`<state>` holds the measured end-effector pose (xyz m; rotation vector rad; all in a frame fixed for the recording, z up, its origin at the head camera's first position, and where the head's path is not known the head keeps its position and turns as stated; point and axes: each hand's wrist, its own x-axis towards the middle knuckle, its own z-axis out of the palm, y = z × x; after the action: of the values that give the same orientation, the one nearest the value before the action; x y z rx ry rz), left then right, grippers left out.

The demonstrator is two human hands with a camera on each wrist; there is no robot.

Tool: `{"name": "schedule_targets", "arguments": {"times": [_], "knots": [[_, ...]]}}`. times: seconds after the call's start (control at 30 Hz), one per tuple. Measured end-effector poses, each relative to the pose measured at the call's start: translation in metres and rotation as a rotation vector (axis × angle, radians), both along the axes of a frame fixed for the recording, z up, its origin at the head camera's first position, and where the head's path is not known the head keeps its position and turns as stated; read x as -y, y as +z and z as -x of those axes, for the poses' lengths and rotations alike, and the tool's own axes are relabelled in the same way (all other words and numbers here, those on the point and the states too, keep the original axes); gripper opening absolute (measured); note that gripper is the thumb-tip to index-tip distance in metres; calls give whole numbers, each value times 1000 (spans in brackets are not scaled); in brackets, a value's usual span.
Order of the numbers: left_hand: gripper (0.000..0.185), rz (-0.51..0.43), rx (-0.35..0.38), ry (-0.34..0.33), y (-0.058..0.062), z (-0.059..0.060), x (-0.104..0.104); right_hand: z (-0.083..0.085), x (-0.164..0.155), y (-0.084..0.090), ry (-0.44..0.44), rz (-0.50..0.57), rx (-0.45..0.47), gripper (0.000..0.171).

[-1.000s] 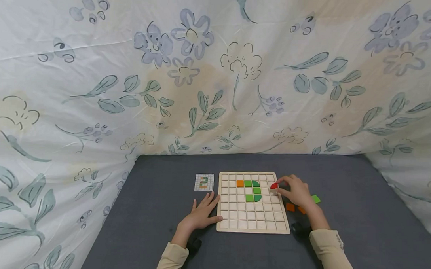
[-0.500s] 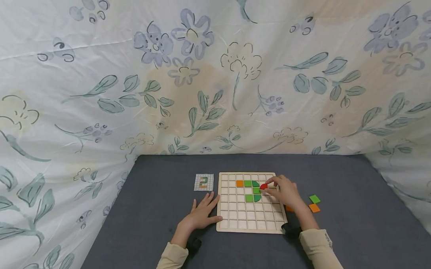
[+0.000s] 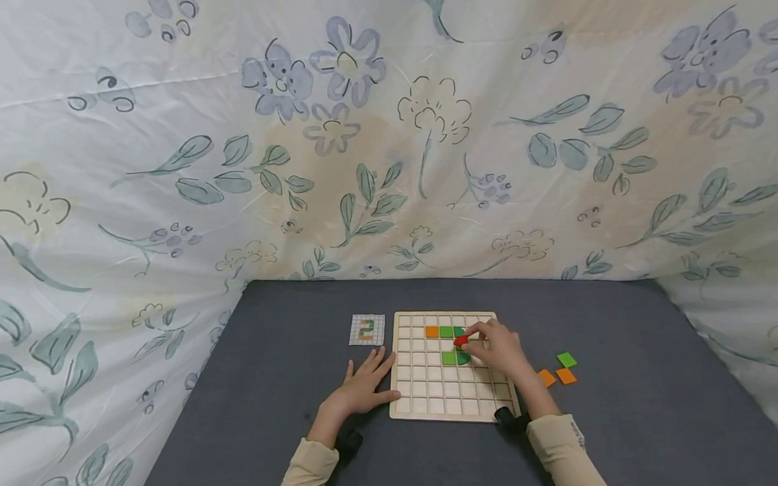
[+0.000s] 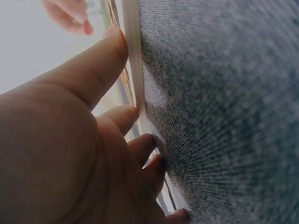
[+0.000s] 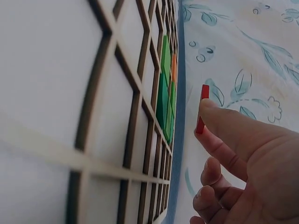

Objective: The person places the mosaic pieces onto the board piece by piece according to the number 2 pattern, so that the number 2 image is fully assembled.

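Note:
My right hand pinches a thin red tile between thumb and index finger, over the wooden grid board. In the right wrist view the red tile stands edge-on, its other fingers curled below. Set in the board are an orange square, green squares and dark green rounded tiles; the hand and red tile partly cover some. My left hand lies spread at the board's left side. Its thumb and index fingertip touch the board's edge in the left wrist view.
A small pattern card lies left of the board. Right of my right forearm rest a loose green tile and two orange tiles. The dark grey table ends at a floral cloth behind.
My right hand has carried the red tile leftward from the board's right edge to over the green tiles. Loose tiles behind the forearm have come into sight. The left hand stays put.

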<state>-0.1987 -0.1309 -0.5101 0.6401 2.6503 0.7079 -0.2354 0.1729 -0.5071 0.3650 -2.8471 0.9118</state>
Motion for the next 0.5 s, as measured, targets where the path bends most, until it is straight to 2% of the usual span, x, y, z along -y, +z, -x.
{"name": "schedule_targets", "arguments": {"times": [0.5], "knots": [[75, -10, -13, -13, -2, 0, 1, -2, 24, -2, -3, -8, -8, 25]]}}
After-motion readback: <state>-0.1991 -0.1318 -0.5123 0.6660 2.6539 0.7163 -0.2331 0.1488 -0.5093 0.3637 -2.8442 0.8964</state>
